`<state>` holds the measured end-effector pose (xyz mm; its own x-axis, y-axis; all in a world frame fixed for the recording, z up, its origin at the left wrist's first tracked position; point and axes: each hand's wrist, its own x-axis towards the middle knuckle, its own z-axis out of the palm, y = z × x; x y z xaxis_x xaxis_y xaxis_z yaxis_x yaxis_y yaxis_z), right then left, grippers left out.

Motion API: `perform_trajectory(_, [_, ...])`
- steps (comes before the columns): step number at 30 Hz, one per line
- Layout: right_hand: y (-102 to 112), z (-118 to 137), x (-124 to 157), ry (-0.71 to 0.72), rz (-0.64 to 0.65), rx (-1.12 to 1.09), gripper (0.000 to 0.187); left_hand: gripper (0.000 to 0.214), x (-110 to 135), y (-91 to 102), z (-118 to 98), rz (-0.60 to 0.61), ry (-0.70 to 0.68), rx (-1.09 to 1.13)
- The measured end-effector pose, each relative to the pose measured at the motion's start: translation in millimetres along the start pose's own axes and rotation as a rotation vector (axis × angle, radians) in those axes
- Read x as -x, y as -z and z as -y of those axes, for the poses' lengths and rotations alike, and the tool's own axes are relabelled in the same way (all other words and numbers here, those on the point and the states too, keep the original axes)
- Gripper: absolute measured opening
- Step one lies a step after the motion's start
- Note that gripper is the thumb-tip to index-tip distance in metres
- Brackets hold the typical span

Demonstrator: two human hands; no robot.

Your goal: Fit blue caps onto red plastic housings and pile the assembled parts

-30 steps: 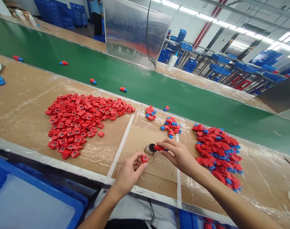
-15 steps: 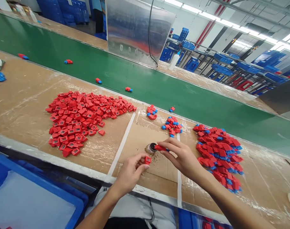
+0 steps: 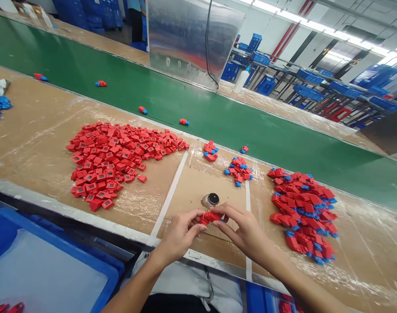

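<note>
My left hand (image 3: 178,237) and my right hand (image 3: 247,230) meet over the cardboard bench, fingers pinched. Between them are two small red plastic pieces (image 3: 210,216), pressed end to end: the left holds a red cap, the right a red part with a blue end. Just beyond the fingertips stands a small round pot with a dark top (image 3: 211,200). A big heap of red caps (image 3: 113,161) lies to the left. A heap of red-and-blue parts (image 3: 304,213) lies to the right.
Two small clusters of red-and-blue parts (image 3: 239,169) sit near the green conveyor belt (image 3: 218,117), which carries several single parts (image 3: 184,122). A blue crate (image 3: 48,269) sits below the bench at lower left. A metal box (image 3: 191,39) stands behind the belt.
My right hand has pulled its red part back from the small pot toward me. Both hands came together, and the two red pieces now touch.
</note>
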<state>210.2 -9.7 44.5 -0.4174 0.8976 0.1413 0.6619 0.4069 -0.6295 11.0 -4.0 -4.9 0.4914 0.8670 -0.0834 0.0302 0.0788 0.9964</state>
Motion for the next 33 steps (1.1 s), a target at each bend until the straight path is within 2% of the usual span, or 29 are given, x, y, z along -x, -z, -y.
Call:
perform_trajectory(8, [-9.4, 1.7, 6.1, 0.061, 0.045, -0.012, 0.014, 0.020, 1.7, 4.3, -3.0, 0.058, 0.009, -0.082])
perform_trajectory(18, [-31.5, 7.0, 16.6, 0.050, -0.042, 0.051, 0.018, 0.017, 3.0, 12.0, -1.8, 0.125, -0.069, -0.291])
perform_trajectory(24, [-30.1, 0.1, 15.8, 0.033, -0.038, -0.051, 0.018, 0.013, 1.2, 12.5, -2.6, 0.130, -0.052, -0.334])
perform_trajectory(28, [-33.3, 0.2, 13.2, -0.031, -0.078, -0.152, 0.014, 0.015, -2.9, 9.8, -5.6, 0.120, 0.042, -0.280])
perform_trajectory(31, [-28.6, 4.3, 16.3, -0.138, -0.092, -0.166, 0.015, 0.031, -0.7, 23.8, -8.6, 0.161, 0.158, -0.182])
perform_trajectory(32, [-22.8, 3.5, 18.2, -0.163, -0.099, -0.170, 0.016, 0.043, 0.2, 35.7, -9.0, 0.163, 0.183, -0.164])
perform_trajectory(33, [-14.0, 0.3, 20.4, -0.184, -0.123, -0.171, 0.016, 0.048, -0.3, 51.7, -8.5, 0.096, 0.181, -0.186])
